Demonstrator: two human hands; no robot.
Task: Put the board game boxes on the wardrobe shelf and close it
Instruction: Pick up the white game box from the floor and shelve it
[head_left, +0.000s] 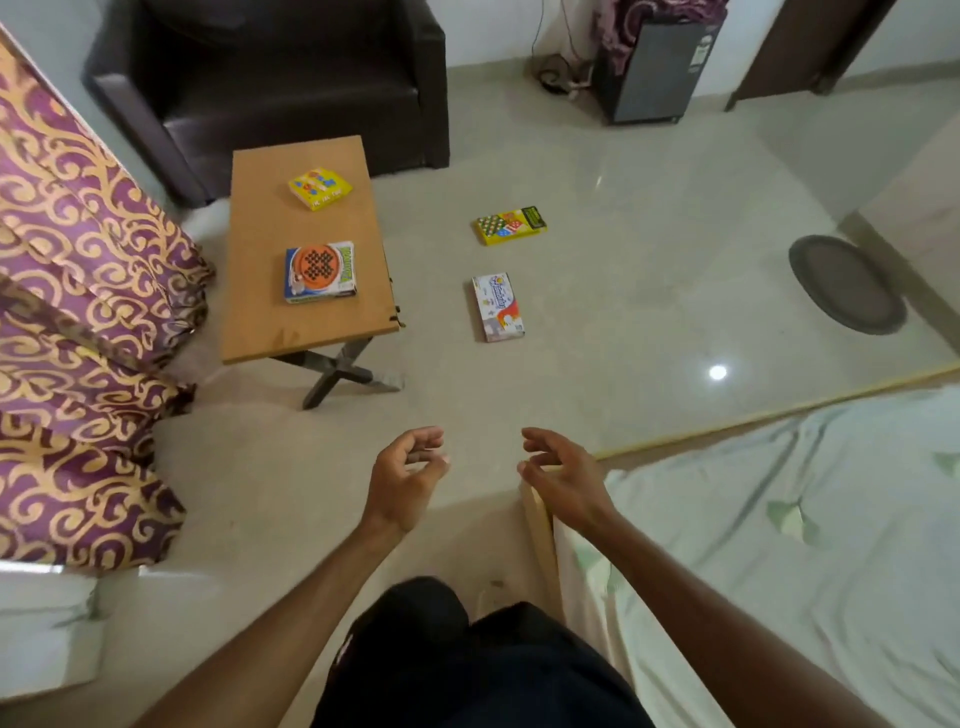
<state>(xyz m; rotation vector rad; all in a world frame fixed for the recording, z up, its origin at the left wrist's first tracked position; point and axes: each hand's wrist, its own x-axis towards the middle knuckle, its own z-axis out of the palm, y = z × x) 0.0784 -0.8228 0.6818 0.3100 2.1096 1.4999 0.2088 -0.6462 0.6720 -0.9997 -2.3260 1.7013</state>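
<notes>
Two board game boxes lie on a low wooden table (260, 322): a small yellow box (320, 187) at its far end and a blue-and-white box with an orange disc (320, 272) nearer me. Two more lie on the floor to the right: a yellow-and-green box (511, 225) and a white box (497, 307). My left hand (407, 475) and my right hand (561, 475) hover side by side above the floor, well short of the boxes. Both hold nothing, with fingers loosely curled and apart. No wardrobe is in view.
A dark armchair (291, 78) stands behind the table. Purple-and-gold curtains (78, 312) hang at the left. A bed with a pale green sheet (779, 545) fills the right foreground. A round grey mat (847, 283) and a small dark fridge (654, 67) are farther right.
</notes>
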